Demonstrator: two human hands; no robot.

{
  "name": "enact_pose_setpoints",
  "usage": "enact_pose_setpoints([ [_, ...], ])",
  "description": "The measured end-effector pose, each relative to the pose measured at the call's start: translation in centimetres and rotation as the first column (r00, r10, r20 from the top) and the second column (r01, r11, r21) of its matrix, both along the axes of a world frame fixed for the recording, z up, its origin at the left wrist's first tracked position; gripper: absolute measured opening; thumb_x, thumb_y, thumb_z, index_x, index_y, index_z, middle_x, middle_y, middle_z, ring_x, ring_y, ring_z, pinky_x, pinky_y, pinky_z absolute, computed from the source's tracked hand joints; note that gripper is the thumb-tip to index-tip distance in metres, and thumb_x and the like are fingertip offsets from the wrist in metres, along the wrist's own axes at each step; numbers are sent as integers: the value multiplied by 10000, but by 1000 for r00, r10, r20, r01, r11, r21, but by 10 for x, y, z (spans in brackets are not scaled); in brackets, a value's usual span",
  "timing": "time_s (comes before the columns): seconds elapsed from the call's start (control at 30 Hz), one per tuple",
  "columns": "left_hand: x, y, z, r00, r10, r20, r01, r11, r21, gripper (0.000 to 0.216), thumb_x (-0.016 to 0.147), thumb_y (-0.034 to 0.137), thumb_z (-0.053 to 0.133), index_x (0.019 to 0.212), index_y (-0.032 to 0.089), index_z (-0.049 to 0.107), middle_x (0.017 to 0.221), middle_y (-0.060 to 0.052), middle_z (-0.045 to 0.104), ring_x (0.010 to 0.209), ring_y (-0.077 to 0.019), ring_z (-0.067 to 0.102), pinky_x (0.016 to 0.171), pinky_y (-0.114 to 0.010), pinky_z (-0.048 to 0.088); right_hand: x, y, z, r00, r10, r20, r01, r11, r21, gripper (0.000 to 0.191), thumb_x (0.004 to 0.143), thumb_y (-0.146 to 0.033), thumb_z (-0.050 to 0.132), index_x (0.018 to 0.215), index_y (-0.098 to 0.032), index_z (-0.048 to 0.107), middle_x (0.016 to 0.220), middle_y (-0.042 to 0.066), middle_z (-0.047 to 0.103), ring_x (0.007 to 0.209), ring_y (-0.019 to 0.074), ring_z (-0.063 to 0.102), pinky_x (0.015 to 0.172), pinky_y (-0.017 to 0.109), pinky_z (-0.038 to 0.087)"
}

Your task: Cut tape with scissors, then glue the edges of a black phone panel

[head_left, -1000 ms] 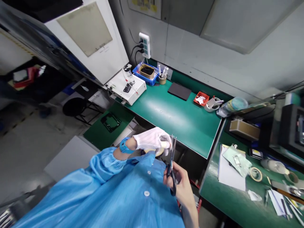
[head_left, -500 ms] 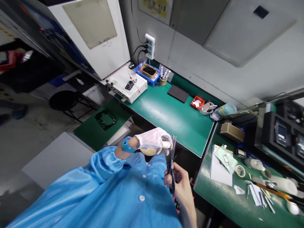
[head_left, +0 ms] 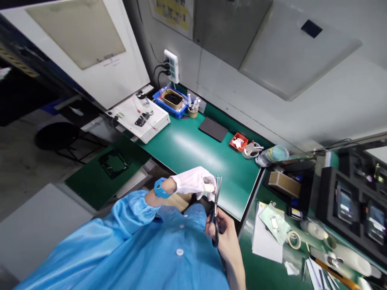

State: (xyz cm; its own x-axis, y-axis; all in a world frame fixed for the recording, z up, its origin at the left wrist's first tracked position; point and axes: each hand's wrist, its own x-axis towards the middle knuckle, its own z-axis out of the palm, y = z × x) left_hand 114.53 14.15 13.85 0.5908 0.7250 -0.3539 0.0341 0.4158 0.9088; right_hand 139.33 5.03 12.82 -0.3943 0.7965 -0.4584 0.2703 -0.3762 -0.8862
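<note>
My left hand (head_left: 195, 182) wears a white glove, and the thumb tip looks bare. Its fingers are curled in towards the thumb; whether anything is between them is hidden. My right hand (head_left: 225, 229) is bare and closed around the dark handles of a pair of scissors (head_left: 217, 201). The blades point up and away from me, with their tips slightly apart. They stand right beside the fingertips of the gloved hand; I cannot tell if they touch. A blue band (head_left: 160, 188) circles my left wrist.
Ahead lies a green bench (head_left: 187, 149) with a black flat pad (head_left: 213, 129), a red tray (head_left: 238, 141) and a white instrument box (head_left: 145, 119). A side bench at right carries papers (head_left: 267, 241), a tape roll (head_left: 294, 240) and bottles. A black stool (head_left: 56, 135) stands at left.
My view has turned a little, so the benches appear further left. Both hands stay close together, with the scissors still held beside the gloved fingers.
</note>
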Motion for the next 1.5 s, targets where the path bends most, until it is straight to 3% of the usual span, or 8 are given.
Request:
enact_pose_setpoints([
  [0.1,17,40,-3,1000,6,12,-6,1000,-18,259,1014,346,870,907,144,748,787,-18,807,510,-98,615,535,-221,480,20,41,0,1000,18,6,-18,999,-31,725,815,-941,899,837,-263,645,660,-37,623,598,144,498,635,289,478],
  [0.2,35,75,-6,999,25,40,-24,999,-25,285,950,402,870,896,149,751,756,-39,817,481,-100,598,530,-221,464,40,78,1,1000,19,11,-19,998,-56,776,789,-992,891,826,-271,605,655,-37,616,619,148,515,635,283,474],
  [0.37,66,123,-20,996,21,87,-16,998,-59,389,913,515,902,892,155,757,836,-87,858,497,-103,600,524,-224,436,68,126,-1,1000,-3,15,4,996,-92,840,748,-1056,891,801,-271,597,625,-29,628,582,144,512,611,283,505],
  [0.67,105,197,-50,994,-39,102,50,993,-107,303,845,457,833,859,158,787,749,-63,810,509,-116,573,518,-232,410,90,187,-17,995,-89,47,97,977,-190,821,701,-1013,940,710,-273,585,559,-25,605,498,119,471,538,269,457],
  [0.87,111,232,-55,996,-19,84,31,990,-139,187,905,308,747,842,139,798,760,-80,817,539,-122,537,546,-255,426,95,222,-30,993,-101,56,110,976,-191,821,737,-1009,921,687,-288,531,527,-30,584,488,117,467,530,267,453],
  [1.0,114,256,-63,996,-4,91,16,991,-135,198,916,312,759,823,140,789,759,-85,814,555,-125,543,546,-252,415,98,245,-41,993,-108,57,117,976,-186,823,744,-1018,902,686,-289,525,517,-29,574,468,111,450,510,268,453],
  [1.3,127,312,-116,992,-15,122,33,989,-143,348,861,464,909,817,137,798,740,-107,808,523,-126,572,504,-240,405,110,290,-80,988,-130,84,144,970,-196,828,773,-1070,824,705,-278,591,514,-22,591,436,108,433,464,265,426],
  [1.5,135,339,-166,997,-37,64,48,981,-186,342,1046,407,913,911,128,771,809,-33,771,584,-90,590,504,-193,397,113,318,-119,982,-144,122,167,965,-204,875,709,-1128,807,698,-272,628,506,-10,603,419,104,416,447,267,361],
])
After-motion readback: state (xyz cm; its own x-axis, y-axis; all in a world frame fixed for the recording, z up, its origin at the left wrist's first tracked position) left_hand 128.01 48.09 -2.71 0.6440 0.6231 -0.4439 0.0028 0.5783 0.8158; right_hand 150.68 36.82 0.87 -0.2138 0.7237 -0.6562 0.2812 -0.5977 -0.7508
